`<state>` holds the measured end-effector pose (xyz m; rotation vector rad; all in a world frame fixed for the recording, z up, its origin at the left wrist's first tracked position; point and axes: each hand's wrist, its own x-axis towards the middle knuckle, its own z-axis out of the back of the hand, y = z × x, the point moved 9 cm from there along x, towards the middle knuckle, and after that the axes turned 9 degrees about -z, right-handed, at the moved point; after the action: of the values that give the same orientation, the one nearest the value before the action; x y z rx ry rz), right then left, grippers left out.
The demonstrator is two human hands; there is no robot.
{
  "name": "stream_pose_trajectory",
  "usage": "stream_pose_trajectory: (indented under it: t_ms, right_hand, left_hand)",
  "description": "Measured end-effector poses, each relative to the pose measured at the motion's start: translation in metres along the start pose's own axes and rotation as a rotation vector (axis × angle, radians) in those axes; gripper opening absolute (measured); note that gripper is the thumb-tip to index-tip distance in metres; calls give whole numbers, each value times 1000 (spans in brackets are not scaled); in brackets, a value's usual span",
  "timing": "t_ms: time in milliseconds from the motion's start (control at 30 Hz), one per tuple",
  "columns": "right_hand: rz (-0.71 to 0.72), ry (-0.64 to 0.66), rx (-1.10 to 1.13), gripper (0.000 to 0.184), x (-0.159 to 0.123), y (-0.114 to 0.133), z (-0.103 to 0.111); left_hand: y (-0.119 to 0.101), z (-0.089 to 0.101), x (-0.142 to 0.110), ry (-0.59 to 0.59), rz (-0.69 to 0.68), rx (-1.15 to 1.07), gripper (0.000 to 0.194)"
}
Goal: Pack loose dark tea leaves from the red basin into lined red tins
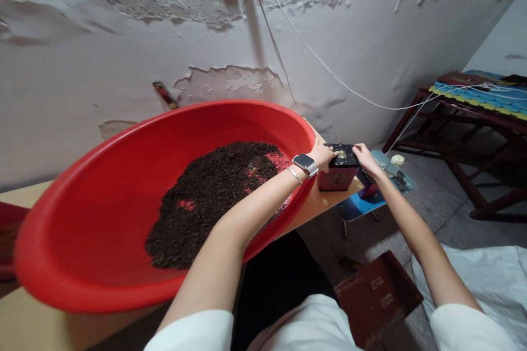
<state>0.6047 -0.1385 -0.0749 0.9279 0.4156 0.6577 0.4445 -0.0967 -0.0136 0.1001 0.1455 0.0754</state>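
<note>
The tin [338,180] stands upright at the right end of the beige surface [317,205], just right of the red tub [102,197] with its dark pile [214,203], and lies directly between the left hand [324,157] and the right hand [366,160], so neither is nearer; the steep view leaves its long axis unclear. Both hands have their grip clamped on its black lid [348,160], the left at the tub side and the right at the opposite edge, with the tin's body below each grip.

White short sleeves [197,332], dark-faced square watch [304,161], thin silvery bracelet [295,175]
</note>
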Motion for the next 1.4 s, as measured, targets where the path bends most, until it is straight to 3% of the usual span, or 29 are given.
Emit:
stream_pose_trajectory:
  t_ms: [133,267,367,467,600,833,1000,1133,1267,1333,1400]
  right_hand:
    - [204,230,132,51,-5,17,-15]
    - [220,309,189,57,-9,15,-18]
    - [255,341,129,74,-18,11,-14]
    - [316,407,77,103,-29,4,-12]
    - [322,385,44,134,-32,-9,-13]
    - [365,345,170,143,-31,-11,-25]
    - [483,126,87,106,-49,-3,-11]
    - [467,-103,90,90,-67,-22,22]
    - [353,-534,266,92,-92,-74,97]
    - [259,-762,313,96,-113,-107,134]
    - [167,-914,268,100,-136,-135,157]
  left_hand:
    - [4,0,0,56,52,-61,77]
    - [23,1,-2,68,121,-232,52]
    - [41,4,0,27,149,-223,47]
    - [50,1,8,83,137,-150,51]
    - [48,-3,17,188,132,-117,48]
    - [47,-2,19,146,154,-88,47]
    - [55,-7,11,76,198,-133,65]
    - [38,20,-15,-142,162,8,62]
    - [-1,38,-77,-266,45,103,53]
    - [-21,34,-119,-268,-23,141,49]
    - [-36,21,-162,-264,-45,159,47]
